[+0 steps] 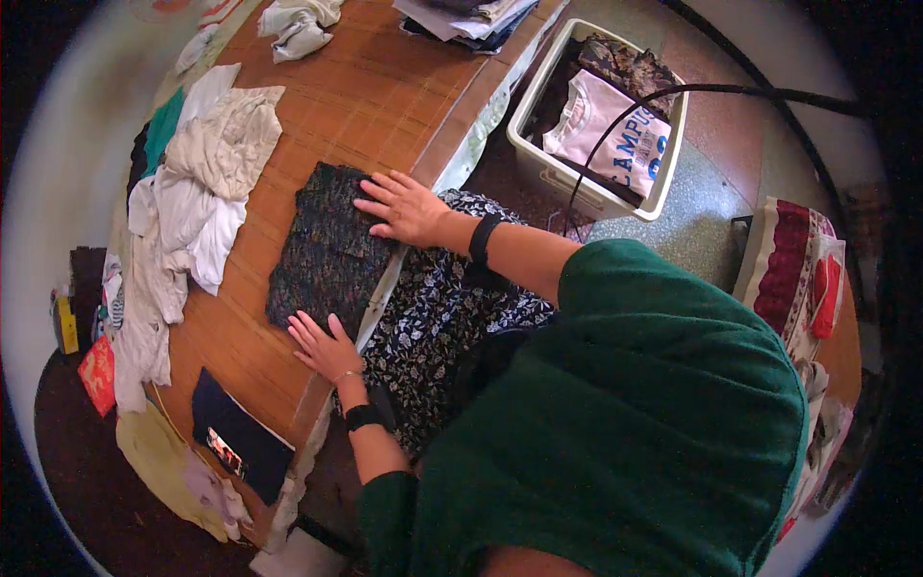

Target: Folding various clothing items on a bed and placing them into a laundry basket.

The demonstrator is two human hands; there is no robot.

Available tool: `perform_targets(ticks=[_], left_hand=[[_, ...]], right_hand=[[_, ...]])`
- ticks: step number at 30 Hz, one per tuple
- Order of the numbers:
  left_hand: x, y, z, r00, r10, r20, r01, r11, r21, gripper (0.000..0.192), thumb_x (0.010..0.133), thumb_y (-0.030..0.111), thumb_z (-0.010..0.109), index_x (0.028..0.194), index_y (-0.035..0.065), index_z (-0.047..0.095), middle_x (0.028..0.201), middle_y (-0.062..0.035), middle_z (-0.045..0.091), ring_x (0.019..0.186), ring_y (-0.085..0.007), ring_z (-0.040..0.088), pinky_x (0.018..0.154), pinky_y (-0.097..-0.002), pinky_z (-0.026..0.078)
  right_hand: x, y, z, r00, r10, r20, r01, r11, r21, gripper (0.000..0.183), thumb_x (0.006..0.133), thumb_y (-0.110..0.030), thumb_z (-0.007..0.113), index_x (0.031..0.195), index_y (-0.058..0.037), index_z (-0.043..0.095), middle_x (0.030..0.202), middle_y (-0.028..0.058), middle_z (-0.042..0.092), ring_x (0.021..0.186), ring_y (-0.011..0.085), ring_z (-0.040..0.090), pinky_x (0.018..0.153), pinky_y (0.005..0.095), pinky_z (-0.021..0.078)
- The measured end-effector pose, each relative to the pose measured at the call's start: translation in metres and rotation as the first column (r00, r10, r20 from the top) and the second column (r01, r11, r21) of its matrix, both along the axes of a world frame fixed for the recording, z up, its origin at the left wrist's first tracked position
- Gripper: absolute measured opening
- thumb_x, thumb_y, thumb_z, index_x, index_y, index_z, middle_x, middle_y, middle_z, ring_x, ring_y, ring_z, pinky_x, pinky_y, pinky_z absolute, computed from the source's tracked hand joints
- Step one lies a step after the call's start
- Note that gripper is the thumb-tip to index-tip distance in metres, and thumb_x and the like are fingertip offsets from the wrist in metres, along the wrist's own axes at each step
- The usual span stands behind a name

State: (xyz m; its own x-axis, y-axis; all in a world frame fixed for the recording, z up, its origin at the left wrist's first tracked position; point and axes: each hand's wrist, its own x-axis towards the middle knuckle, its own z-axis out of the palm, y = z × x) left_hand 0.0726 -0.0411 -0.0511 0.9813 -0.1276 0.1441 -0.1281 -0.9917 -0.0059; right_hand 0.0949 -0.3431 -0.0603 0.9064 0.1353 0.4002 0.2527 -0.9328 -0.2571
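Observation:
A dark, multicoloured patterned cloth (328, 245), folded into a rough rectangle, lies flat near the edge of a wooden table (368, 94). On its lower end rest the fingers of my left hand (324, 346), spread and flat. My right hand (404, 209) lies palm down at the cloth's upper right corner, its fingers also spread. Neither hand grips the fabric. Beyond the cloth, a loose heap of white and cream garments (209, 180) spreads along the far side of the table.
At the top stands a stack of folded clothes (469, 21), with a crumpled white garment (299, 29) left of it. A white plastic bin (517, 137) holding folded clothes is on the floor. A dark cloth (252, 447) with a lit phone-like screen lies at lower left. Black cables cross the upper right.

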Motion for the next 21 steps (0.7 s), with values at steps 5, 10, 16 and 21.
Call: perform_targets(ticks=[5, 10, 16, 21], left_hand=[[-0.006, 0.029, -0.016, 0.996, 0.077, -0.036, -0.079, 0.995, -0.060, 0.062, 0.098, 0.044, 0.036, 0.145, 0.0048, 0.027, 0.153, -0.0140, 0.022, 0.140, -0.0327, 0.021, 0.110, -0.0544, 0.021], [-0.011, 0.068, -0.027, 0.994, 0.084, -0.074, -0.103, 0.949, -0.299, 0.060, 0.094, 0.040, 0.048, 0.138, -0.0002, 0.039, 0.147, -0.0214, 0.031, 0.136, -0.0362, 0.028, 0.110, -0.0452, 0.025], [-0.017, 0.086, -0.019, 0.970, 0.235, -0.055, -0.198, 0.643, -0.739, 0.048, 0.087, 0.033, 0.065, 0.118, -0.0027, 0.055, 0.106, -0.0146, 0.062, 0.095, -0.0265, 0.061, 0.084, -0.0350, 0.050], [-0.029, 0.067, -0.010, 0.857, 0.185, -0.480, -0.490, 0.008, -0.872, 0.031, 0.085, 0.028, 0.069, 0.101, 0.0048, 0.057, 0.084, -0.0044, 0.060, 0.071, -0.0140, 0.061, 0.060, -0.0280, 0.051]], right_hand=[[-0.001, -0.011, 0.004, 1.000, -0.003, 0.031, 0.001, 0.998, 0.063, 0.047, 0.088, -0.033, 0.055, 0.129, -0.0090, 0.051, 0.135, 0.0162, 0.046, 0.128, 0.0335, 0.038, 0.108, 0.0457, 0.0287], [-0.012, -0.024, 0.000, 0.999, -0.036, 0.039, 0.024, 0.964, 0.264, 0.041, 0.084, -0.016, 0.059, 0.123, -0.0051, 0.055, 0.128, 0.0186, 0.051, 0.123, 0.0362, 0.043, 0.105, 0.0425, 0.0337], [-0.031, -0.021, 0.010, 0.981, -0.192, -0.044, 0.181, 0.796, 0.578, 0.035, 0.084, -0.012, 0.061, 0.117, -0.0026, 0.056, 0.114, 0.0207, 0.058, 0.110, 0.0378, 0.052, 0.097, 0.0413, 0.0415], [-0.032, -0.018, 0.008, 0.964, -0.249, -0.090, 0.249, 0.742, 0.623, 0.040, 0.080, -0.016, 0.067, 0.115, -0.0002, 0.057, 0.110, 0.0214, 0.058, 0.106, 0.0384, 0.054, 0.094, 0.0412, 0.0426]])
